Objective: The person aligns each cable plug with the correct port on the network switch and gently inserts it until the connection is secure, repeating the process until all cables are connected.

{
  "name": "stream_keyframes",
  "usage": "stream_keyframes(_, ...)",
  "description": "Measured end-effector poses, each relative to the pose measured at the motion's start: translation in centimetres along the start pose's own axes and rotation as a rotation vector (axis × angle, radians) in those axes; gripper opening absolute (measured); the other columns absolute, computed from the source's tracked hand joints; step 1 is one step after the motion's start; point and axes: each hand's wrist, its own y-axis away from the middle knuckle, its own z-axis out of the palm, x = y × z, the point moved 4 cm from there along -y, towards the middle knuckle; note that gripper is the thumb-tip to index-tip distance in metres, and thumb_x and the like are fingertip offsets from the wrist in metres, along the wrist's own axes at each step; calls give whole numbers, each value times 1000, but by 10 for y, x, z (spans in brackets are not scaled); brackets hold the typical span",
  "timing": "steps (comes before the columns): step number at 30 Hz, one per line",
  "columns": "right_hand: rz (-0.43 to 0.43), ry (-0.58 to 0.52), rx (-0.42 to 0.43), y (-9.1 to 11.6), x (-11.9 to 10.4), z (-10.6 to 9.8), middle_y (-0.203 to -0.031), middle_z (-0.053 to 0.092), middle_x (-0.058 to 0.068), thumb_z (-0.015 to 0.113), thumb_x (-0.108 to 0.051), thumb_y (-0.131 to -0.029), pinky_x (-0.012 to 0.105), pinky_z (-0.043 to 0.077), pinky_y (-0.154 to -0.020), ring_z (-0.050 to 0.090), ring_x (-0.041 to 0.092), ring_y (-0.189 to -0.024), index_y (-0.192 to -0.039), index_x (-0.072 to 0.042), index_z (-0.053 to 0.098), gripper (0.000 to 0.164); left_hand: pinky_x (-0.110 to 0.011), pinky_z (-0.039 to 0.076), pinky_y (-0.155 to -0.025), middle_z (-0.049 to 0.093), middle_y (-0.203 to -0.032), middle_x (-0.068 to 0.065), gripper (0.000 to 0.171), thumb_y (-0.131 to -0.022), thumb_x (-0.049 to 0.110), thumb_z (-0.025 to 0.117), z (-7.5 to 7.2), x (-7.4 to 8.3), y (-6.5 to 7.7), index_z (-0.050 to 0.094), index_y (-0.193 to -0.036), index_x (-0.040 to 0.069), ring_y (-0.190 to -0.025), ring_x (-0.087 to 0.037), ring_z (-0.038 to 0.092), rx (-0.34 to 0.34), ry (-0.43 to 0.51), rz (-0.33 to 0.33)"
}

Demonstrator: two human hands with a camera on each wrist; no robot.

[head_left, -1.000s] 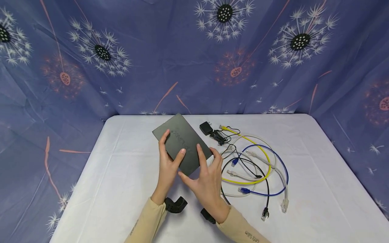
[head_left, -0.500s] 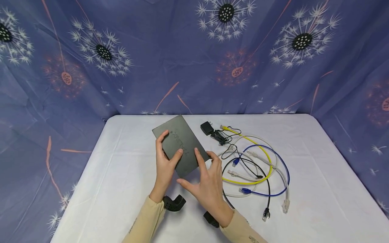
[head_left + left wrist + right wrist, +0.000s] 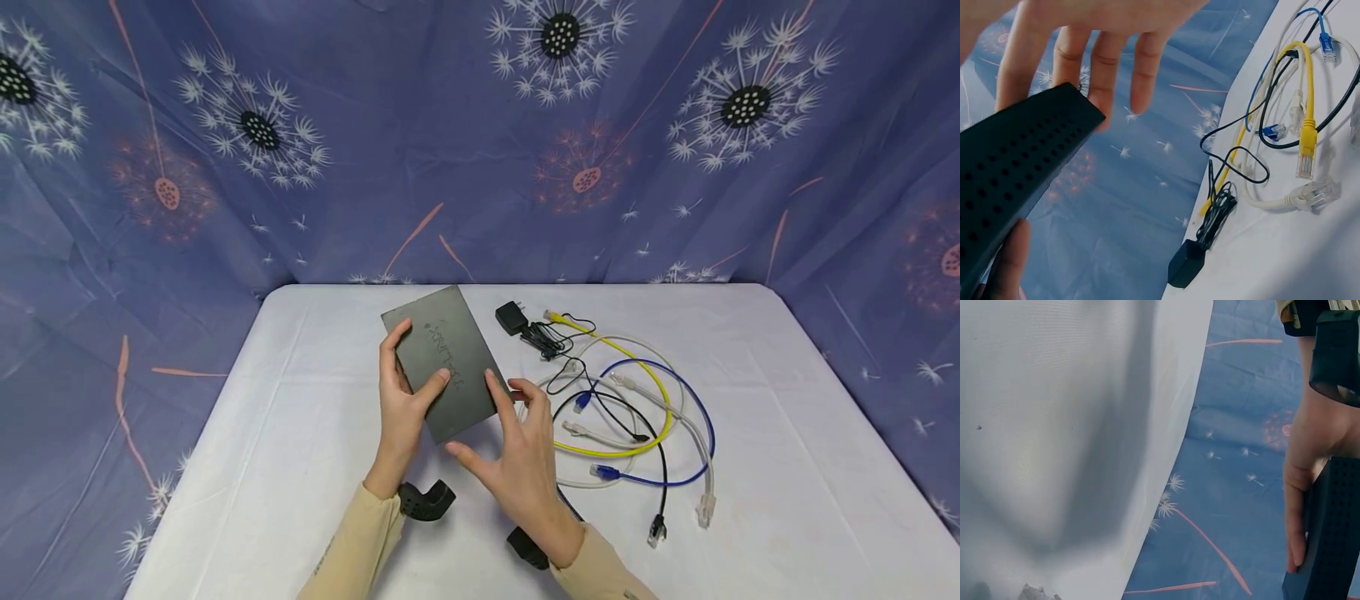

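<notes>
Blue-violet cloth (image 3: 420,125) printed with dandelions fills the top and both sides of the head view, behind a white-covered table (image 3: 300,467). At the centre of that frame a dark grey box (image 3: 468,342) with raised lettering is held tilted, one corner pointing down; in the left wrist view one side shows rows of small holes. The left hand (image 3: 405,408) grips it from the left, thumb pressed on the broad face and index fingertip at the upper left edge. The right hand (image 3: 517,467) is spread, index fingertip touching the face near the right edge, thumb held out near the bottom corner. Beige sleeves (image 3: 348,546) and black wrist mounts (image 3: 427,502) sit below, at the lower middle. Just right of the box, a black power adapter (image 3: 512,317) lies with its bundled cord (image 3: 546,337). Further right, a yellow cable (image 3: 667,410), a blue cable (image 3: 604,472), a black cable (image 3: 657,527) and whitish cables (image 3: 705,508) overlap in loose loops
</notes>
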Motion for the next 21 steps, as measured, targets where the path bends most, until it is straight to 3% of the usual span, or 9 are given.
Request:
stream_keyframes(7, 5, -48, -11, 0, 0, -2, -130, 43, 17, 51, -70, -83, 48, 39, -82, 47, 28, -102, -144, -12, 45, 84, -42, 27, -100, 32, -146, -1, 76, -81, -9, 63, -2, 3, 0, 33, -146, 16, -125, -24, 37, -27, -6, -23)
stream_keyframes(21, 0, -113, -27, 4, 5, -12, -126, 47, 14, 55, -62, -86, 43, 40, -82, 49, 28, -105, -143, -11, 46, 77, -47, 33, -89, 35, -141, -5, 80, -77, -7, 61, -2, 5, 0, 34, -147, 19, -115, -29, 40, -126, 1, -59)
